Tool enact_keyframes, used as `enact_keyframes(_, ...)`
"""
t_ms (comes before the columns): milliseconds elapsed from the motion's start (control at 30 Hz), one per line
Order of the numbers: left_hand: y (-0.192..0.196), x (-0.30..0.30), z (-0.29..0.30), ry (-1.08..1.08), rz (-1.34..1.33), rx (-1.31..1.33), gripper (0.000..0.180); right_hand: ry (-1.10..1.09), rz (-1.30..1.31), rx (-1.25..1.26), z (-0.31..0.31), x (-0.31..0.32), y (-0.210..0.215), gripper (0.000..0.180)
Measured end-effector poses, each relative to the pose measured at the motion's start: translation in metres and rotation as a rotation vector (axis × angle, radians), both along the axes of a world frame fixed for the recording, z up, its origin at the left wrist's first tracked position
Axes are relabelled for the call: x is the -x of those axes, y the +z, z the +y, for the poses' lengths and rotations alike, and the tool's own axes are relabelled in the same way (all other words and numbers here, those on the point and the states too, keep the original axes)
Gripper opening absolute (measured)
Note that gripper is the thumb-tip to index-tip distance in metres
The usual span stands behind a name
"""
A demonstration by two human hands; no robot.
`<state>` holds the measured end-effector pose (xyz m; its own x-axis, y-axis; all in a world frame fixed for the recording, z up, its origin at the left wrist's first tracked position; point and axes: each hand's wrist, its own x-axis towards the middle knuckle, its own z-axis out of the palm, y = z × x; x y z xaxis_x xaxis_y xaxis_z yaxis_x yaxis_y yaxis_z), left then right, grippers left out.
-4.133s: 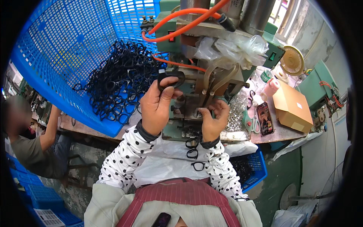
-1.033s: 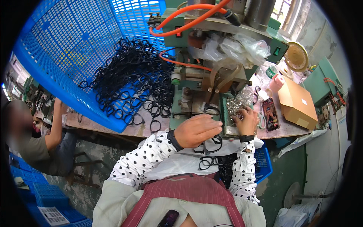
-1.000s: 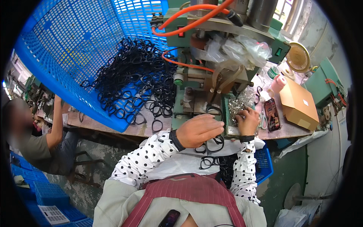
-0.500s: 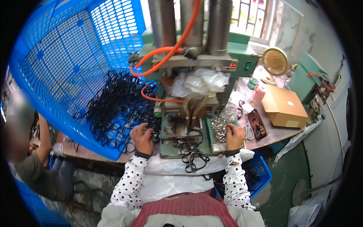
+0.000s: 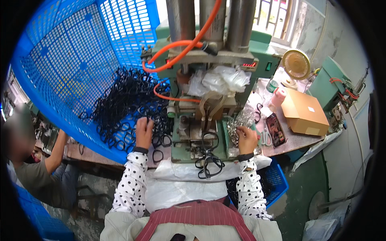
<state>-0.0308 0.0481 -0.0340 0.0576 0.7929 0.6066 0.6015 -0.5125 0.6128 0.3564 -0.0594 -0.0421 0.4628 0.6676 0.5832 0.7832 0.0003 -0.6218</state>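
At the near edge of a heap of black plastic eyeglass frames point(image 5: 120, 94), my left hand point(image 5: 144, 133) has its fingers curled together; what they grip is hidden. My right hand point(image 5: 247, 140) pinches thumb and fingers over a pile of small shiny metal parts point(image 5: 233, 129) in a green tray; anything between the fingertips is too small to make out. Between my hands stands a green press machine point(image 5: 175, 138). Several linked black frames point(image 5: 210, 166) hang over its front edge, below its tool. Loose frames point(image 5: 158, 156) lie on the table beside my left hand.
A large blue basket point(image 5: 66, 64) tilts at the left. Right of the press are scissors point(image 5: 266, 136), a phone point(image 5: 276, 130), a cardboard box point(image 5: 304, 112) and a small fan point(image 5: 296, 64). A smaller blue basket point(image 5: 281, 180) sits below. Another person point(image 5: 36, 168) sits at far left.
My left hand has moved left and away from me, from beside the press to the heap. My right hand has turned inward, its fingers closer over the metal parts. The whole view has shifted slightly.
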Motion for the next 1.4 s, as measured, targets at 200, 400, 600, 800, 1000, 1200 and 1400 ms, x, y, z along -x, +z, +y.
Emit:
enact_keyframes(200, 0.057, -0.063, -0.067, 0.019, -0.075, -0.253, 0.016, 0.442, 0.63, -0.002, -0.006, 0.041, 0.056, 0.019)
enact_keyframes(400, 0.081, -0.119, -0.109, -0.425, 0.224, -0.604, 0.036, 0.536, 0.771, -0.048, -0.022, 0.083, 0.094, 0.035)
enact_keyframes(600, 0.082, -0.133, -0.107, -0.679, 0.161, -0.527, 0.04, 0.49, 0.725, 0.022, -0.019, 0.089, 0.09, 0.044)
enact_keyframes(800, 0.065, -0.129, -0.109, -0.749, 0.232, -0.604, 0.042, 0.472, 0.753, -0.015, -0.007, 0.102, 0.091, 0.049)
enact_keyframes(1000, 0.077, -0.124, -0.117, -0.848, 0.229, -0.673, 0.034, 0.496, 0.805, -0.103, -0.003, 0.111, 0.09, 0.053)
enact_keyframes(1200, 0.135, -0.123, -0.104, -0.779, 0.728, -0.249, 0.025, 0.539, 0.77, -0.093, 0.005, 0.105, 0.079, 0.059)
enact_keyframes(1400, 0.126, -0.098, -0.072, -0.411, -0.252, -0.13, 0.025, 0.441, 0.85, -0.314, 0.003, 0.125, 0.077, 0.049)
